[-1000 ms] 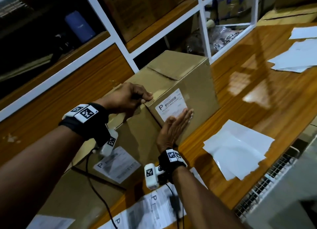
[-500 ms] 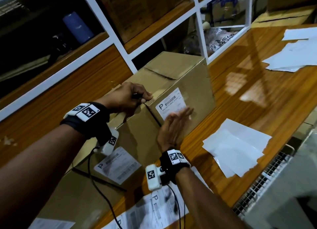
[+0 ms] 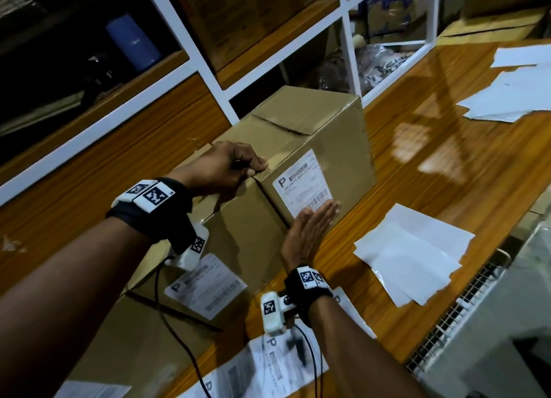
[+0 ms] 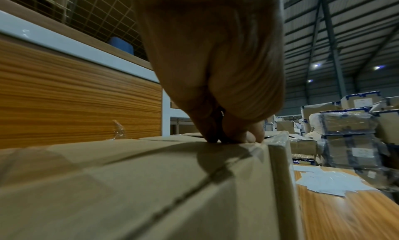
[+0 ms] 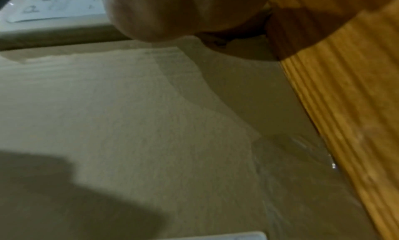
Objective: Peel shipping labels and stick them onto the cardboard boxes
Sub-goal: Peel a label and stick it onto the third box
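While L hand (image 3: 222,166) grips box (image 3: 313,135) corner, R hand (image 3: 310,233) flat on label (image 3: 304,186).

A warehouse packing station, this. Wrapped cartons (image 4: 349,134) stack under a high metal roof (image 4: 336,28). Labels (image 3: 205,286) strew the wooden counter (image 3: 447,171).

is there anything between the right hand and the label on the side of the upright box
Nothing visible. The right hand lies flat with its fingertips at the lower edge of the label on the box, which the left hand steadies.
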`<state>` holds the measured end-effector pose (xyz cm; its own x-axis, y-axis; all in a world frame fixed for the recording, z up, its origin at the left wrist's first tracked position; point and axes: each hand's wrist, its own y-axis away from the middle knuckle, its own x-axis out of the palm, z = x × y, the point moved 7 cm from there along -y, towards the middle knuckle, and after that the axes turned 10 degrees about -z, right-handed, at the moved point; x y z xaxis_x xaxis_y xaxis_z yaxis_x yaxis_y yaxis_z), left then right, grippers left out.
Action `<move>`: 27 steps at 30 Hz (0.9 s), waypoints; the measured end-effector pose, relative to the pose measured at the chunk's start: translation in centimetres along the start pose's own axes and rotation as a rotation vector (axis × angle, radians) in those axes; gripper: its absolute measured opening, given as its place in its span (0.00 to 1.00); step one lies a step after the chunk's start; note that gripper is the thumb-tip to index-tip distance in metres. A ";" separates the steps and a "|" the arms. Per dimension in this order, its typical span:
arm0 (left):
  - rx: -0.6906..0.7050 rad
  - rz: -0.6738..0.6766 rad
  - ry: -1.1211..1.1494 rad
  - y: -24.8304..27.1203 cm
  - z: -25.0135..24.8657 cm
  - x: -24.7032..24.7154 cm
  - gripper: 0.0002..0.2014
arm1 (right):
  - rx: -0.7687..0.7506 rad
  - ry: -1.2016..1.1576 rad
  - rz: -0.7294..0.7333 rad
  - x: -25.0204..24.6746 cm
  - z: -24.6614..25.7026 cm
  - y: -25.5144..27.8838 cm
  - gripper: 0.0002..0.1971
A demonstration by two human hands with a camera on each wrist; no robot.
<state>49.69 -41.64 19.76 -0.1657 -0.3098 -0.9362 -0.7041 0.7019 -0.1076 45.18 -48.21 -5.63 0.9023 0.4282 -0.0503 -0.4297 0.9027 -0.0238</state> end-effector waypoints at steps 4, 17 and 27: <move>0.004 -0.009 -0.045 0.2 -0.6 -0.1 0.10 | 0.038 0.037 0.047 -0.1 -0.2 -0.1 0.39; 0.133 -0.182 -0.192 2.1 -1.9 -0.6 0.09 | -0.170 -0.086 0.101 -2.3 5.2 0.1 0.41; 0.104 -0.156 -0.086 2.4 -1.1 -0.7 0.11 | -0.228 -0.130 0.093 -0.8 6.4 0.2 0.36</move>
<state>47.37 -40.38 20.52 0.0029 -0.3674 -0.9301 -0.6407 0.7134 -0.2838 44.60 -48.10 0.80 0.8493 0.5239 0.0651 -0.4945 0.8326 -0.2497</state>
